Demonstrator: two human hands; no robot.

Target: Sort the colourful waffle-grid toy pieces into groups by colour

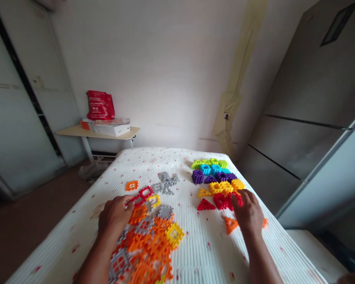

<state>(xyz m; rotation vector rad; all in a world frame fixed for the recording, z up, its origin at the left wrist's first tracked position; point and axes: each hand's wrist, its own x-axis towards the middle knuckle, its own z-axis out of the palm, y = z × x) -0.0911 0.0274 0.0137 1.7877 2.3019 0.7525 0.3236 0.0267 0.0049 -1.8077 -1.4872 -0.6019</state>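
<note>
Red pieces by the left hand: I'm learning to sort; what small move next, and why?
Probably have the left hand carry the red pieces toward the red group by the right hand: they lie at the mixed pile's edge, whereas pieces there are grouped by colour.

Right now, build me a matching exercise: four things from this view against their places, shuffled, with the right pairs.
1. left hand
2. right hand
3. lime-green pieces
4. red bag

A. just beyond the light-blue pieces
B. with the boxes on the small table
C. at the edge of the mostly orange pile
D. by the red pieces in front of yellow ones

Pairs: 1-C, 2-D, 3-A, 4-B
</note>
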